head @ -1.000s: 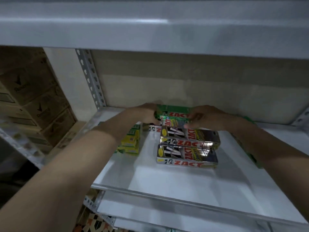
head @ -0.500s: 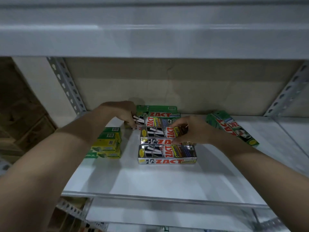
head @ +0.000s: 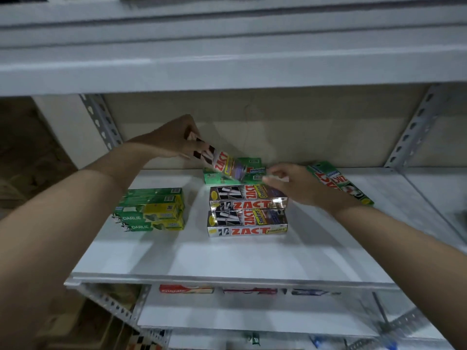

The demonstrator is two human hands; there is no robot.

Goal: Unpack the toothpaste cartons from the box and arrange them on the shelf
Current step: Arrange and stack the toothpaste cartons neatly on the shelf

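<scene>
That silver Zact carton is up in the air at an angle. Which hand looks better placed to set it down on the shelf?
Left, probably. The left hand already grips the tilted Zact carton's raised end, while the right hand hovers open by its low end, over the silver Zact stack, and could only guide it.

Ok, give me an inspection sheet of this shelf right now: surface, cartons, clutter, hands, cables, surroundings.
Surface: white shelf board, front half bare.
Job's things: silver Zact Smokers cartons stacked centre; green-yellow Darlie cartons stacked left; green Zact cartons at back; one green Zact carton askew at right.
Clutter: nothing seen.
Hands: left hand holds a tilted silver Zact carton in the air; right hand reaches toward its lower end, contact unclear.
Cables: nothing seen.
Surroundings: perforated metal uprights; more cartons on lower shelf.
</scene>
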